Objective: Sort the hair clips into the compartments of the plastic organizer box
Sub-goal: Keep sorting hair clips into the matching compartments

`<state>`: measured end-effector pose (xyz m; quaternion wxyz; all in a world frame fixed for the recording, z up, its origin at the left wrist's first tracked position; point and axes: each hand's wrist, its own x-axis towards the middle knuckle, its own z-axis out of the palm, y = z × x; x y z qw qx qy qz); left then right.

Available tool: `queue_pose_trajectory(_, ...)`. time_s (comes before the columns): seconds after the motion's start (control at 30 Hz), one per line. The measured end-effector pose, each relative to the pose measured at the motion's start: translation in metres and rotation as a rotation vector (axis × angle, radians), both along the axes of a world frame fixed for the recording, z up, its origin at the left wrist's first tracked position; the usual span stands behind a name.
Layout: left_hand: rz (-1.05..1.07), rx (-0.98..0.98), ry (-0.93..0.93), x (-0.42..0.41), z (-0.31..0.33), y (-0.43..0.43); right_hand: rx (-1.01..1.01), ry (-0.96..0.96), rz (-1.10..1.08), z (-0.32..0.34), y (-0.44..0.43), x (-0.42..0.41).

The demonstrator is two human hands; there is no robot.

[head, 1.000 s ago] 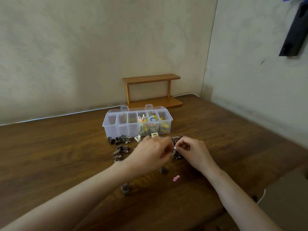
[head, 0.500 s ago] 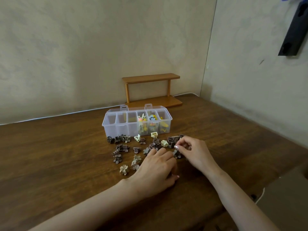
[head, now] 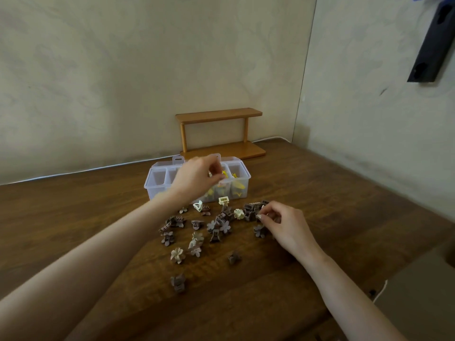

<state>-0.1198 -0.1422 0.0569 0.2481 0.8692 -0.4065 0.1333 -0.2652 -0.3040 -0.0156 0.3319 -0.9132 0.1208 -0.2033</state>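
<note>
1. Now the left hand [head: 197, 178] is raised over the middle compartments of the clear plastic organizer box [head: 154, 190]. Its fingers are curled and the tips are bunched together as for a pinch. What is between them is too small to see, so I cannot tell if it holds something.
2. I judge that this hand is held so high because a clip must drop from above into one compartment. It looks like the dropping step.
3. The right hand [head: 283, 223] is low on the dark brown wooden surface [head: 73, 217]. Its thumb and forefinger are narrow and pinch one of the small brown plastic hair clips [head: 259, 231] at the right edge of the pile, probably to make the next one ready.
4. The brown clips, many of them flower-shaped, lie scattered on the surface just in front of the box. Some cream flower clips [head: 238, 214] lie between them, and two brown ones lie apart, nearer to the person.
5. The right compartments hold yellow clips [head: 237, 185], while the left ones look empty. Much sorting is left, I think.
6. A light wooden two-level shelf [head: 219, 134] stands behind the box, at the wall.
</note>
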Motion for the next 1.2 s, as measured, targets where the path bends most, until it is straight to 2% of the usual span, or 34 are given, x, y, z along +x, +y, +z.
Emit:
queue_pose_trajectory(0.17,0.094,0.013,-0.001,0.041,0.008,-0.022,-0.007,0.001,0.004,-0.001,0.000,0.001)
queue_pose_trajectory(0.4,0.066,0.078,0.008,0.054,-0.001,-0.041,0.007,-0.001,0.016,-0.003,-0.002,0.002)
queue_pose_trajectory(0.67,0.057,-0.033,-0.077,0.043,-0.008,-0.001,0.017,-0.045,-0.012,-0.006,-0.003,0.003)
queue_pose_trajectory(0.87,0.095,-0.093,-0.058,0.036,-0.013,0.043,0.082,-0.079,0.004,0.000,-0.002,0.006)
queue_pose_trajectory(1.2,0.073,-0.111,-0.001,0.029,-0.022,0.061,-0.076,-0.105,0.103,0.039,0.008,0.051)
